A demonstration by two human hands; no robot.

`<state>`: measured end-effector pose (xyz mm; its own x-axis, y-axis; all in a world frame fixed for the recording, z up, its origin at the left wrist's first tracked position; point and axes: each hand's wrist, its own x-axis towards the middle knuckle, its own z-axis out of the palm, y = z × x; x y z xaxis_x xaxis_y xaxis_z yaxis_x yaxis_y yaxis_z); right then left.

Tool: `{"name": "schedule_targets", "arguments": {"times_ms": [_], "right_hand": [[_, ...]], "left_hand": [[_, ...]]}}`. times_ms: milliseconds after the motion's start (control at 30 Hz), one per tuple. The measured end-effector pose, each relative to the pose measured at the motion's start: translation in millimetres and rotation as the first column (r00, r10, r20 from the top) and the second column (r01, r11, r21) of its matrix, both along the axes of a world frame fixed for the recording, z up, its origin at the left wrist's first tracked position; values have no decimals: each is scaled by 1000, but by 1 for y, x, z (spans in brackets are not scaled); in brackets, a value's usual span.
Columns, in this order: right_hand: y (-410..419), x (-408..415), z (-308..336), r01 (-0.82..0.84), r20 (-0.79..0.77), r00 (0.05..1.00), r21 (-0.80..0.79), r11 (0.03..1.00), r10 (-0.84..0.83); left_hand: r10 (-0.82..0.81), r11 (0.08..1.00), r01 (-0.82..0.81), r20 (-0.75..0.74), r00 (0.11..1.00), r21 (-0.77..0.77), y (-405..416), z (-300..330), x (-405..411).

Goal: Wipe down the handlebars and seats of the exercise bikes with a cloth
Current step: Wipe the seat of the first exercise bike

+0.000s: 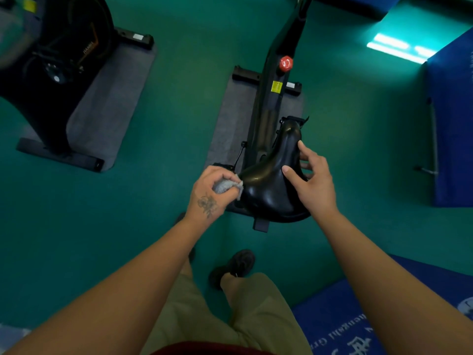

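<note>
Seat (271, 185): black, glossy, mounted on the exercise bike (271, 103) at centre of view, its narrow nose pointing away from the person and its broad rear nearest them; bike frame runs up and away from the seat, bearing a red knob (286, 63) and a yellow label (276, 86) below it.

Cloth (227, 185): small, grey, bunched; held in the left hand (207, 193), whose fingers are curled round it; the cloth's edge touches the left side of the seat's broad part; a tattoo shows on the back of that hand.

Right hand (313, 180): fingers spread and fairly straight, gripping nothing; thumb lies on the top of the seat, index fingertip touches the right side near the nose; the remaining fingers lie behind the seat's right edge and their contact cannot be told.

Bike stands on a grey mat (230, 119) laid on the green floor (166, 124); a second exercise bike (51, 73) stands on its own grey mat at upper left, well apart from the first.

Blue mats (450, 124) lie at right and lower right, the lower one printed with white lettering; a dark shoe (238, 265) and khaki shorts (230, 316) of the person show at the bottom.
</note>
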<state>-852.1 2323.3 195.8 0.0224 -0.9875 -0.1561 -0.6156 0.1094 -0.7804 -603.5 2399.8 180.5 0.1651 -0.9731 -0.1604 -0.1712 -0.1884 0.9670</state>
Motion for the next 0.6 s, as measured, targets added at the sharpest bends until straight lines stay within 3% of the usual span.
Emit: {"name": "schedule_targets", "arguments": {"times_ms": [167,300,600], "right_hand": [[0,1,0,0,-4,1000,9,1000,0],[1,0,0,4,-9,1000,10,1000,-4],[2,1,-2,33,1,999,9,999,-33]], "left_hand": [[-44,999,45,51,998,-18,-16,1,-10],[34,998,-33,-11,999,57,-9,-8,-9],[50,972,-40,-34,998,230,-23,-15,2]]}}
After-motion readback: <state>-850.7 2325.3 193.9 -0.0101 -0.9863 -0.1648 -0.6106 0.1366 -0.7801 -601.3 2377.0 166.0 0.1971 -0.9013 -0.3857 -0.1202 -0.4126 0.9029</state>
